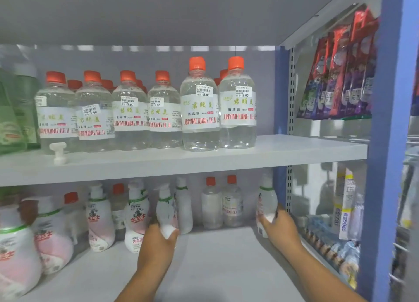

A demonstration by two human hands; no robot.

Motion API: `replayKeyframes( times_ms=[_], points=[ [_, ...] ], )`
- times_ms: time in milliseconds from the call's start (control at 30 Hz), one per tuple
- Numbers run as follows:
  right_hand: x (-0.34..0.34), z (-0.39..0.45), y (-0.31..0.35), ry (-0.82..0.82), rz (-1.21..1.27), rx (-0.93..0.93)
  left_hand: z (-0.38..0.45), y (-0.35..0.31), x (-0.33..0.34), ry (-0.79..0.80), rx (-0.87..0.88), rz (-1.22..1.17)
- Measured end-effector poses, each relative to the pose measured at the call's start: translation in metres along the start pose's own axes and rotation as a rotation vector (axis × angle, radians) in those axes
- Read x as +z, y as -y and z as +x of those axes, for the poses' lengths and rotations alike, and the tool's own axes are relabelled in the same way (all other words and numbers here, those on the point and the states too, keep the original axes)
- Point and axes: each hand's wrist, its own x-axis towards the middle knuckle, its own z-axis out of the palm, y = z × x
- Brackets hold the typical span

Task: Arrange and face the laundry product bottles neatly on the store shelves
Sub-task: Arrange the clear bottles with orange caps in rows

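Observation:
On the lower shelf (217,263) my left hand (156,245) grips the base of a white pump bottle (166,208), lifted and tilted slightly. At the shelf's right end my right hand (280,229) holds a second white pump bottle (266,202) close to the blue upright. Several pink-and-white pump bottles (99,220) stand to the left. Two clear bottles with orange caps (222,206) stand at the back. A row of clear orange-capped bottles (199,107) lines the upper shelf (294,150), labels facing forward.
A loose white pump head (58,152) lies on the upper shelf's left front. Green bottles (15,111) stand at far left. A blue upright (383,143) divides off the neighbouring bay with hanging red and purple packets (340,75).

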Motion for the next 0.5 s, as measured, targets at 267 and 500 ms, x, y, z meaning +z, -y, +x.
replayKeyframes(
  times_ms=[267,500],
  points=[
    [0.011,-0.029,0.031,-0.251,-0.067,-0.162,-0.046,-0.042,-0.002,-0.161,0.185,-0.056],
    [0.106,0.021,0.026,0.095,0.079,0.038,0.012,-0.067,0.083,0.184,0.043,-0.149]
  ],
)
